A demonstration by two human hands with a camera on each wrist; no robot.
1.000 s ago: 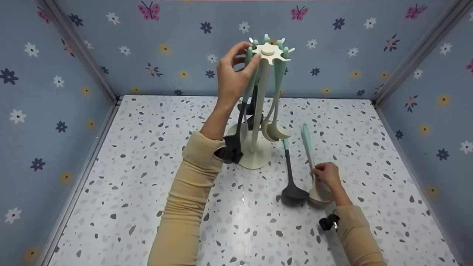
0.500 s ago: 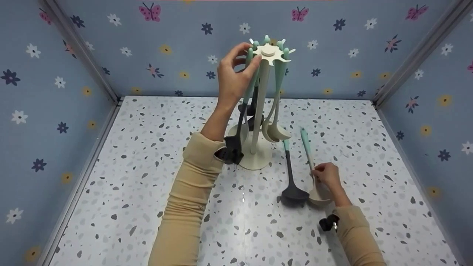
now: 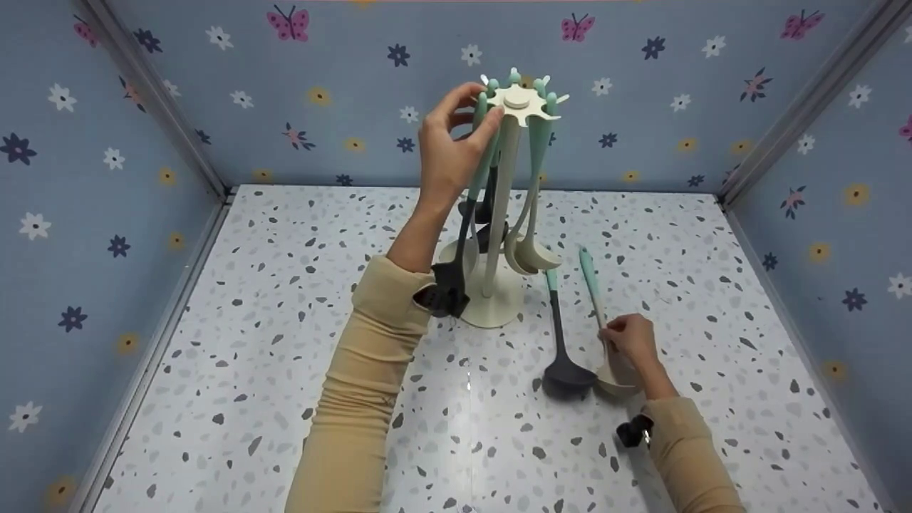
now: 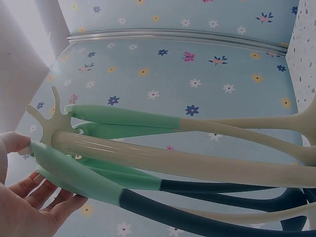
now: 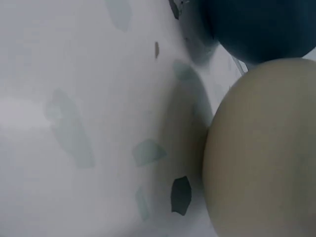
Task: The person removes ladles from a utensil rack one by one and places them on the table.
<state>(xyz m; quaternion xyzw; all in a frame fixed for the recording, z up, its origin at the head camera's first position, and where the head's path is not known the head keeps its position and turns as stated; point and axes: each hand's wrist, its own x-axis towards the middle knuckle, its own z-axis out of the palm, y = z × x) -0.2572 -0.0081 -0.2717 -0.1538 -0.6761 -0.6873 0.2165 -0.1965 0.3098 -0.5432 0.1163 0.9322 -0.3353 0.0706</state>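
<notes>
At the back stands a cream utensil rack (image 3: 492, 285), hung with several green-handled kitchen tools. My left hand (image 3: 450, 153) is at its top, thumb and fingers around the green handle of a dark utensil (image 3: 467, 221); that utensil's head is partly covered by the wrist camera. In the left wrist view the fingers lie under this handle (image 4: 79, 173) and the thumb meets its upper end. At the right, my right hand (image 3: 633, 338) pinches the stem of a beige ladle (image 3: 590, 274), bowl toward me. The ladle's round bowl (image 5: 261, 153) fills one side of the right wrist view.
A dark ladle (image 3: 568, 372) with a green handle lies just left of the beige one, their bowls side by side. Beige ladles (image 3: 533, 255) hang on the rack's right side. Blue patterned walls (image 3: 342, 85) enclose the speckled table (image 3: 285, 356) at the back and sides.
The handle end of the beige ladle has dipped slightly toward the table, with the right hand still on its stem. My left hand has stayed at the rack's top.
</notes>
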